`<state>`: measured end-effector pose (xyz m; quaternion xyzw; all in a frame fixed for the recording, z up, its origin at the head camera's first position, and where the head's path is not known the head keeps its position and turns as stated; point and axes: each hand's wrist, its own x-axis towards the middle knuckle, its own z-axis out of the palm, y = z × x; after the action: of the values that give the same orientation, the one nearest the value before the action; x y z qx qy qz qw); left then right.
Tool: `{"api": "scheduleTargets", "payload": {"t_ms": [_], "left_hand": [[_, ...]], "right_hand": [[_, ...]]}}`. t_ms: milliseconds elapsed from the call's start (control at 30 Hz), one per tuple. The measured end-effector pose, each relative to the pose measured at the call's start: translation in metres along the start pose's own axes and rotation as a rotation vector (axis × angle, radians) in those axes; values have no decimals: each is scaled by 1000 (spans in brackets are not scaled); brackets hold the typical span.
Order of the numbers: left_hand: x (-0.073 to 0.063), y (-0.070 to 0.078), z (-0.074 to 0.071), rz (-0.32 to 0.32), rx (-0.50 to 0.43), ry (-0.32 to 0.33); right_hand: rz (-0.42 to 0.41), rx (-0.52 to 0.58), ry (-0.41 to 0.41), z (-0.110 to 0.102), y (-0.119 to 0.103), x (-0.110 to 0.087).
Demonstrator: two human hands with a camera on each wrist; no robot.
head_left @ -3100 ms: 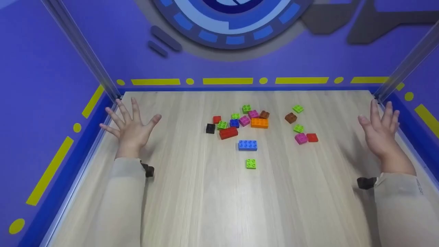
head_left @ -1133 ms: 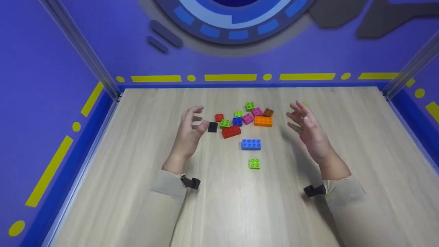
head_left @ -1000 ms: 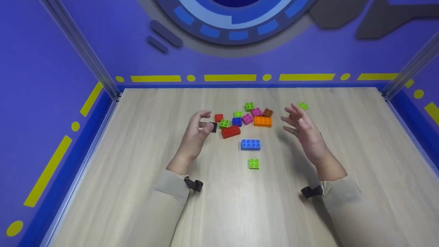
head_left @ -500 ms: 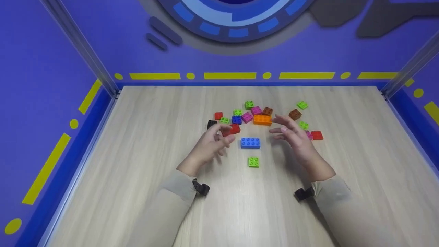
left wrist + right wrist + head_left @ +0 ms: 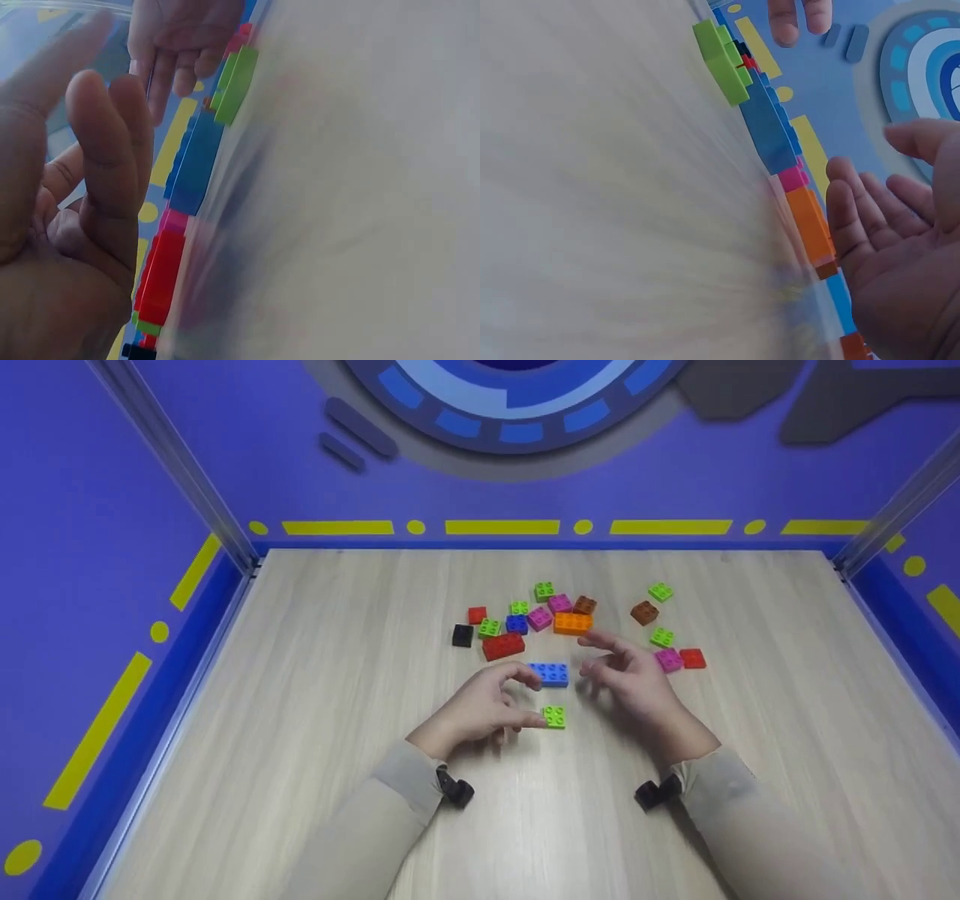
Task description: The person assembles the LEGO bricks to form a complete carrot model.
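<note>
Over the table's middle, my left hand (image 5: 491, 709) reaches rightward with thumb and fingers apart. Its thumb overlaps the left edge of a light green square brick (image 5: 554, 717) in the head view; the left wrist view shows that brick (image 5: 238, 84) clear of the fingers. Just beyond lies a long light blue brick (image 5: 553, 675), its left end partly covered by the left fingertips. To the right of the blue brick, my right hand (image 5: 634, 679) hovers with loosely bent fingers, holding nothing. Its fingertips come near the orange brick (image 5: 573, 623), also seen in the right wrist view.
Farther back lies a cluster with a long red brick (image 5: 503, 646), a black brick (image 5: 463, 635), a dark blue brick (image 5: 517, 624) and several others. On the right are a brown brick (image 5: 644, 613), a pink brick (image 5: 668, 660) and a flat red brick (image 5: 693, 658). Blue-purple walls enclose the table.
From spread wide at the table's sides, both hands have come inward to the middle. The left has lately moved right and nearer, down to the green brick. The bricks lie as before.
</note>
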<state>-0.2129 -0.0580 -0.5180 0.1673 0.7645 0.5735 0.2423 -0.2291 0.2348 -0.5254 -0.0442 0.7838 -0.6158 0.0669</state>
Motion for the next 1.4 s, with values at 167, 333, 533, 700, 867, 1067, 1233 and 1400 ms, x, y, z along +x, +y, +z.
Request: {"api": "scheduleTargets", "payload": {"t_ms": [167,333,533,700,867,1067,1233,1400], "left_hand": [[2,-3,8,-7,44,-32],[3,-4,12,4,143,-51],[8,-7,14,83,313,-27],[11,-10,15,116,388,3],[10,-13,17,134,429,6],[10,-15,17,139,447,20],[10,-15,18,134,451,34],[10,-12,18,122,453,53]], "right_hand": [[-3,-75,-56,6,6,1],[-12,-152,-129,14,7,6],[-101,-380,-122,17,6,8],[-109,-423,-94,19,7,7],[-119,-445,-61,20,10,7],[-129,-465,-15,20,11,5],[-134,-450,18,19,10,4],[-142,-416,31,18,11,5]]}}
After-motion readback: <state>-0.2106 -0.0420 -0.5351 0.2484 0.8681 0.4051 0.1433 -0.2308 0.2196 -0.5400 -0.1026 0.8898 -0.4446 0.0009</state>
